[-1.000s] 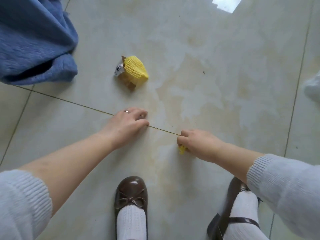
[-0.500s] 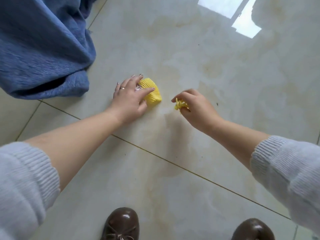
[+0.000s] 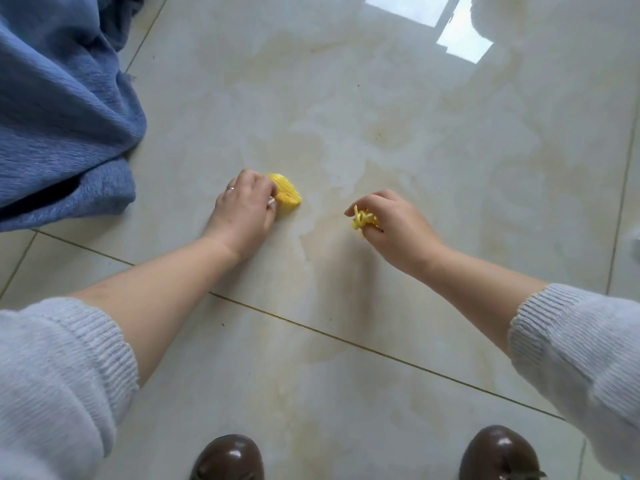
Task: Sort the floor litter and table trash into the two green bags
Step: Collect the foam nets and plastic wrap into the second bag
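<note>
Since half a second ago, both hands have changed little in place, but the left hand point(image 3: 242, 211) has curled its fingers down onto the ribbed yellow foam fruit net point(image 3: 285, 195), where before they were spread above it. That hand lies knuckles up at centre left of the frame, its fingertips bent round the near edge of the net, which sits on the glossy beige tiled floor point(image 3: 415, 140). A ring shows on one finger. At centre right, the right hand point(image 3: 391, 223) is held with fingers curled, pinching a small scrap of yellow netting point(image 3: 363, 219) between thumb and fingers. Whether this hand touches the floor cannot be told. Most of the net is hidden under the left fingers. Rumpled blue cloth point(image 3: 59, 109) fills the upper left, cut off by the frame edge. Two brown shoe tips point(image 3: 227, 459) are cropped at the bottom.
</note>
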`<act>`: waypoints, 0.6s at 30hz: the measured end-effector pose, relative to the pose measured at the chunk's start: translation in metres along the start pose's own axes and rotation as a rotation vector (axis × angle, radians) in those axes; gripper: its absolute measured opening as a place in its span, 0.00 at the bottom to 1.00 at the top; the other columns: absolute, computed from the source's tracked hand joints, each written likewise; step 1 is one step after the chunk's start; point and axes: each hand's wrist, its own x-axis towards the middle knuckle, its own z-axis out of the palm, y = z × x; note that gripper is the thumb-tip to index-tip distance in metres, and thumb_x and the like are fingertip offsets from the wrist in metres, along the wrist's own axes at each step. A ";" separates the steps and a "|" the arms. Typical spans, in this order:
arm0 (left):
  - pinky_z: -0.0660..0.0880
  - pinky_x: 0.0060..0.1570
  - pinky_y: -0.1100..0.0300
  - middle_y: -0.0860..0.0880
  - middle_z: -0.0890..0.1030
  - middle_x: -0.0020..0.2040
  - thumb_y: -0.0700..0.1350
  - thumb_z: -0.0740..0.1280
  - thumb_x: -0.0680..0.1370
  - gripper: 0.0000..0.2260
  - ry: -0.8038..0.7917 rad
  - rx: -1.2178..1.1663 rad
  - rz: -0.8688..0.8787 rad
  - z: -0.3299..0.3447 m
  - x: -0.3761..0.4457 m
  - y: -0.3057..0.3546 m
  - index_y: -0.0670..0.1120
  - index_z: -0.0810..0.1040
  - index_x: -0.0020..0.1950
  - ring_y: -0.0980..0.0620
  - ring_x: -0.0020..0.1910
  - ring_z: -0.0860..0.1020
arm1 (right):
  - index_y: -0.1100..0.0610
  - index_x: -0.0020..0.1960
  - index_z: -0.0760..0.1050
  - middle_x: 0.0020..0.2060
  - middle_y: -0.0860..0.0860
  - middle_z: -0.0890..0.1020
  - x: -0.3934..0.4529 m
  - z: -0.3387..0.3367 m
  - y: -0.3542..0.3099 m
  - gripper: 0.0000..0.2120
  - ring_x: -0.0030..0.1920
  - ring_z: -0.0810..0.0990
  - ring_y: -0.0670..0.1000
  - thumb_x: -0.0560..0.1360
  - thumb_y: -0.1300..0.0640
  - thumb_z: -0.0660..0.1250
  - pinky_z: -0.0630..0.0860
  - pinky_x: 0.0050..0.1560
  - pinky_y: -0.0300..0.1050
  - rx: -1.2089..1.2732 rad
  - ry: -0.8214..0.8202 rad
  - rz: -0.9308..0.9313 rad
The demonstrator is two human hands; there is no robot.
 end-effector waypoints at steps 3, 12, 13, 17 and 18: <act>0.68 0.51 0.52 0.42 0.72 0.48 0.55 0.51 0.72 0.19 0.051 -0.109 0.040 -0.009 -0.006 0.034 0.42 0.71 0.45 0.40 0.51 0.71 | 0.51 0.57 0.77 0.58 0.50 0.75 -0.017 -0.018 0.007 0.16 0.57 0.74 0.53 0.74 0.65 0.59 0.73 0.55 0.48 -0.004 0.043 0.016; 0.67 0.52 0.57 0.44 0.79 0.53 0.41 0.71 0.71 0.14 0.101 -0.211 0.358 -0.057 -0.026 0.154 0.49 0.66 0.34 0.41 0.53 0.76 | 0.49 0.64 0.71 0.65 0.51 0.71 -0.115 -0.101 0.049 0.20 0.62 0.72 0.54 0.74 0.62 0.60 0.69 0.55 0.43 -0.165 0.128 0.108; 0.70 0.49 0.55 0.45 0.80 0.52 0.40 0.70 0.71 0.14 0.084 -0.213 0.382 -0.061 -0.030 0.168 0.50 0.66 0.34 0.41 0.51 0.76 | 0.49 0.66 0.70 0.66 0.51 0.70 -0.129 -0.112 0.058 0.21 0.64 0.71 0.54 0.74 0.62 0.60 0.69 0.57 0.43 -0.187 0.134 0.125; 0.67 0.39 0.57 0.45 0.77 0.51 0.39 0.68 0.72 0.06 -0.043 -0.134 0.460 -0.066 -0.033 0.228 0.45 0.72 0.43 0.44 0.46 0.74 | 0.50 0.71 0.64 0.71 0.53 0.64 -0.182 -0.153 0.108 0.25 0.69 0.66 0.55 0.75 0.60 0.61 0.66 0.67 0.46 -0.268 0.132 0.239; 0.66 0.39 0.58 0.46 0.76 0.52 0.39 0.68 0.72 0.07 -0.066 -0.106 0.489 -0.067 -0.031 0.244 0.45 0.73 0.48 0.44 0.47 0.74 | 0.50 0.72 0.63 0.72 0.54 0.63 -0.191 -0.162 0.123 0.25 0.70 0.65 0.55 0.76 0.59 0.61 0.64 0.68 0.47 -0.278 0.143 0.283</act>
